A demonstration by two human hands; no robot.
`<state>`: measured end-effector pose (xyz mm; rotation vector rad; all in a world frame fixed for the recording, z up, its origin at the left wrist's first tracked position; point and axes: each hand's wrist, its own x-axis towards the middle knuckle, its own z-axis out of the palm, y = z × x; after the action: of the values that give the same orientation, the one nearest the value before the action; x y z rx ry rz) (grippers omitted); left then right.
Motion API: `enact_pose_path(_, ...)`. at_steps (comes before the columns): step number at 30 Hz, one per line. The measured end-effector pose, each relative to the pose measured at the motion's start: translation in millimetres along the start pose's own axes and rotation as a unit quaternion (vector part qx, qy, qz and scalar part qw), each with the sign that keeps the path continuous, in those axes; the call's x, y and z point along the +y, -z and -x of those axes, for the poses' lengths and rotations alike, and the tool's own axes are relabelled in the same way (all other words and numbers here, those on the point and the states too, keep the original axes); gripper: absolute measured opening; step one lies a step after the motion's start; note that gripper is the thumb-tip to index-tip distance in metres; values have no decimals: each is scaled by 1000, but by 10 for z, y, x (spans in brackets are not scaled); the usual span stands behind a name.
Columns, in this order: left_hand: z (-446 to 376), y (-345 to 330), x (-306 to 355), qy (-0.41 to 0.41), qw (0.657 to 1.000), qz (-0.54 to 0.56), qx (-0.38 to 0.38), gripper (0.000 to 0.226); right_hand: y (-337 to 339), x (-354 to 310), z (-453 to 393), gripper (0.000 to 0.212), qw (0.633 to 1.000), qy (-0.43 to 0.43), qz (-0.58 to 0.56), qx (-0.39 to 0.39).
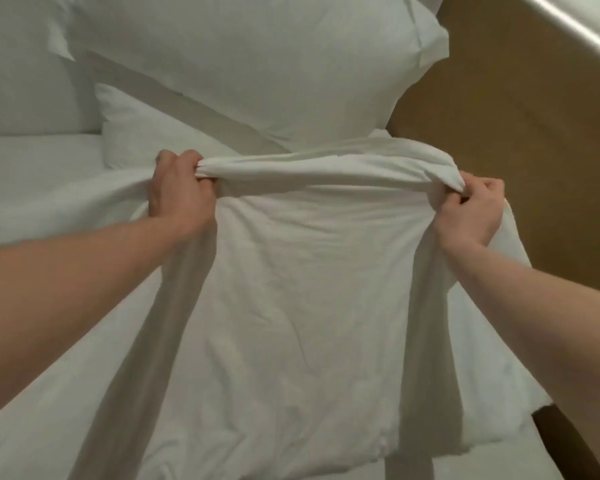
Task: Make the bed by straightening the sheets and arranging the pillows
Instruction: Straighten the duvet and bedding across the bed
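The white sheet [291, 271] is lifted off the bed, its top edge bunched into a thick roll stretched nearly level between two gripped ends. Below that roll the cloth hangs as a broad, lightly creased panel, with long folds falling down either side. Beyond the roll, a large white pillow [257, 64] stands propped upright at the head of the bed, its lower corner just behind the bunched edge. A second white pillow [136, 133] lies flatter, below and left of the first, partly overlapped by it. A third white pillow [25, 64] occupies the far left.
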<state>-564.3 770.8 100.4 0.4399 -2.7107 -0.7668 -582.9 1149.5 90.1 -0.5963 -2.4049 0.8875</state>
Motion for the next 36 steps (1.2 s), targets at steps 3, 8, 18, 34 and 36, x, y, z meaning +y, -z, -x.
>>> enact_pose_path(3, -392, 137, 177, 54, 998, 12, -41, 41, -94, -470, -290, 46, 995, 42, 13, -90)
enact_pose_path(8, -34, -17, -70, 23, 966, -87, -242, 89, -240, -337, 216, 78, 973, 13, 62, -221)
enact_pose_path(18, 2008, -353, -1100, -19, 821, -246, -514, 101, 456, 1506, 2390, 80, 871, -99, 249, -411)
enact_pose_path(34, 2896, 952, -1994, 80, 863, -123, -484, 64, 491, 195, 3284, 67, 809, -31, 228, -540)
enact_pose_path(36, 2914, 1328, -2307, 122, 870, -122, -463, 64, 425, -281, 3617, 70, 809, -17, 169, -563)
